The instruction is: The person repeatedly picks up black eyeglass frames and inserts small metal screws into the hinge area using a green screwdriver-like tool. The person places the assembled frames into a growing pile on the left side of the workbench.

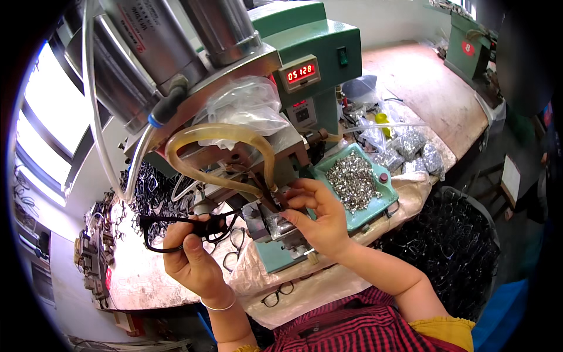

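Note:
My left hand [196,261] is closed around a pair of black eyeglass frames [158,222], holding them just left of the machine's metal fixture [272,223]. One end of the frames reaches toward that fixture. At the fixture itself, my right hand [319,214] has its thumb and fingers drawn together, right under the machine head. Whatever lies between those fingertips is too small or hidden to name. A bent amber hose [226,132] loops down to the working point above the fixture. Close to the right hand stands a green tray [384,190] heaped with small shiny metal parts [352,182].
The green machine [328,44] with metal cylinders [141,35] rises in front. Bags of metal parts [410,146] lie beyond the tray. Black frames pile up at the left [152,190] and fill a large bin [448,246] at the right. Loose glasses [275,295] lie near the table edge.

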Demonstrator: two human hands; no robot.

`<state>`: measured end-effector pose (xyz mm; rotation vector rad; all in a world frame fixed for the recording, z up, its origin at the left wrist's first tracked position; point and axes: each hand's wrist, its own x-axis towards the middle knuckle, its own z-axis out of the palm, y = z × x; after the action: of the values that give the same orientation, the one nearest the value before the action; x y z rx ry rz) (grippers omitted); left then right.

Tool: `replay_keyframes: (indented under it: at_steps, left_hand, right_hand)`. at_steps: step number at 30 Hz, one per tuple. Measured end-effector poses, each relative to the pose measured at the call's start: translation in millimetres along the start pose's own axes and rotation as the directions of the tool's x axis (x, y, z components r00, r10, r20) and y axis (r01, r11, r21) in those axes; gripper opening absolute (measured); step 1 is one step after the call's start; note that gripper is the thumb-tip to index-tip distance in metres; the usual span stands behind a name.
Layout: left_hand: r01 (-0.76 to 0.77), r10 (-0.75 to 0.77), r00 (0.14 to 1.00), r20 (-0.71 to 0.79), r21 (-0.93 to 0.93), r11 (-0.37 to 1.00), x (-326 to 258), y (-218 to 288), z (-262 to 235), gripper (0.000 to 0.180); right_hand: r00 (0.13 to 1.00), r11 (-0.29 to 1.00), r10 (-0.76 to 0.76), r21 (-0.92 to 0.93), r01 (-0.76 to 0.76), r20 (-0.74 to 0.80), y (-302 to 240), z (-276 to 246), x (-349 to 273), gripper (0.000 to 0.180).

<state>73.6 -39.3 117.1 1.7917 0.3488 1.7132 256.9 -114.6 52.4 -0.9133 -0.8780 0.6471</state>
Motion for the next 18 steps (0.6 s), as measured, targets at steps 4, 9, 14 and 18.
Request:
replay_keyframes:
  at_steps: [4, 9, 14, 18]
  left_hand:
    - [0.021, -0.020, 1.000, -0.008, 0.050, 0.999, 0.4, -4.9, -0.7, 0.024]
    - [-0.033, -0.019, 0.959, 0.283, 0.179, 0.983, -15.2, 14.7, 7.4, 0.016]
    - [-0.374, 0.159, 0.742, 0.651, 0.206, 0.904, -47.3, -0.4, 37.2, 0.024]
    - [-0.329, 0.090, 0.770, 0.632, 0.273, 0.904, -58.2, 5.2, 38.3, 0.016]
  right_hand:
    - [1.000, 0.998, 0.028, 0.064, -0.028, -0.006, -1.8, -0.3, -2.0, 0.053]
    - [0.990, 0.984, 0.123, -0.134, -0.114, 0.061, -38.4, -7.5, -14.4, 0.055]
    - [0.923, 0.880, -0.216, -0.474, 0.042, -0.319, -17.8, -87.2, 5.9, 0.041]
    - [0.920, 0.605, -0.303, -0.796, -0.017, -0.250, 23.6, -128.1, 12.2, 0.021]
